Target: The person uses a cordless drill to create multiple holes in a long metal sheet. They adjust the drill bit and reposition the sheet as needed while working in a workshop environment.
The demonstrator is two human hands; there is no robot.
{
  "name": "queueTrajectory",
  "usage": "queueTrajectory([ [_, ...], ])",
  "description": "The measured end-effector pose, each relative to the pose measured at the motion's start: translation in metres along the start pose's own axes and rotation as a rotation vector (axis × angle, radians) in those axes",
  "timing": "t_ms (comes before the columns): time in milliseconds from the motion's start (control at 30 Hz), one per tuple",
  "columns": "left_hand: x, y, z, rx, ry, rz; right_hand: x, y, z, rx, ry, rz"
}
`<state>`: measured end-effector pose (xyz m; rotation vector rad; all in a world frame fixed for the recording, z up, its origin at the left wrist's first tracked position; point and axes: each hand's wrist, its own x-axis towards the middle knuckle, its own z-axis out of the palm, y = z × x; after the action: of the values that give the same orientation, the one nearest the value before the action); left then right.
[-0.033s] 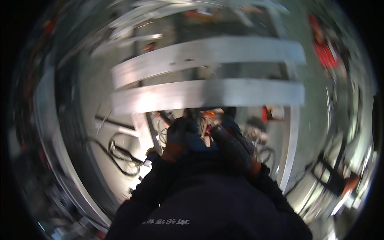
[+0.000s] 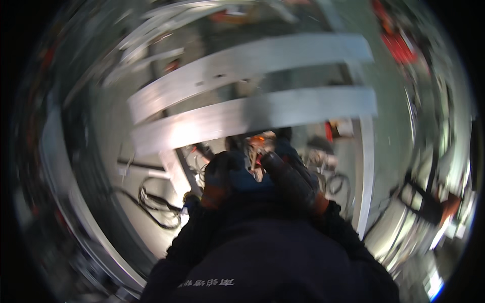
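Observation:
My left hand [image 2: 221, 170], in a dark glove with a brown-orange cuff, hangs in front of my body, just on the near side of a pale metal beam [image 2: 313, 108]. Its fingers are lost in shadow and blur. A little to the right is my right hand [image 2: 290, 177], gloved the same way, pointing forward and left. Whether either hand holds anything cannot be made out. Beyond and between them, low down, lies a jumble of orange and metallic bits [image 2: 258, 144], too smeared to name. A second pale beam [image 2: 283, 55] runs parallel, farther away.
A black cable coil [image 2: 156, 199] lies on the floor at left, and another cable loop [image 2: 337, 184] at right. Long metal rails [image 2: 366, 171] run beneath the beams. Red objects [image 2: 399, 48] lie at far right, a dark frame-like thing [image 2: 422, 202] at near right.
The whole scene has slid left and slightly up at the beams, tilting a little, as my view turned. Both hands keep about the same place before my body.

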<state>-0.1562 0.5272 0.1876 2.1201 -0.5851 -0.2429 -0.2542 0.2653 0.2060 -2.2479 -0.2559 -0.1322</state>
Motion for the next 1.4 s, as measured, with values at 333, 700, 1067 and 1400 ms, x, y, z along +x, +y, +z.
queueTrajectory([
  [333, 0.058, 0.028, 0.197, -0.175, -0.868, -0.366, -0.248, 0.078, -0.031, -0.223, 0.422, 0.858],
  [700, 0.059, 0.067, 0.529, 0.638, -1.607, 0.281, -0.343, 0.102, 0.090, 0.206, 1.059, 1.608],
  [1067, -0.012, -0.039, 0.862, 0.970, -1.811, 0.821, -0.317, 0.180, 0.157, 0.390, 1.160, 1.745],
  [1400, -0.048, -0.162, 1.094, 0.992, -1.564, 1.393, -0.323, 0.183, 0.145, 0.472, 1.209, 1.810],
])
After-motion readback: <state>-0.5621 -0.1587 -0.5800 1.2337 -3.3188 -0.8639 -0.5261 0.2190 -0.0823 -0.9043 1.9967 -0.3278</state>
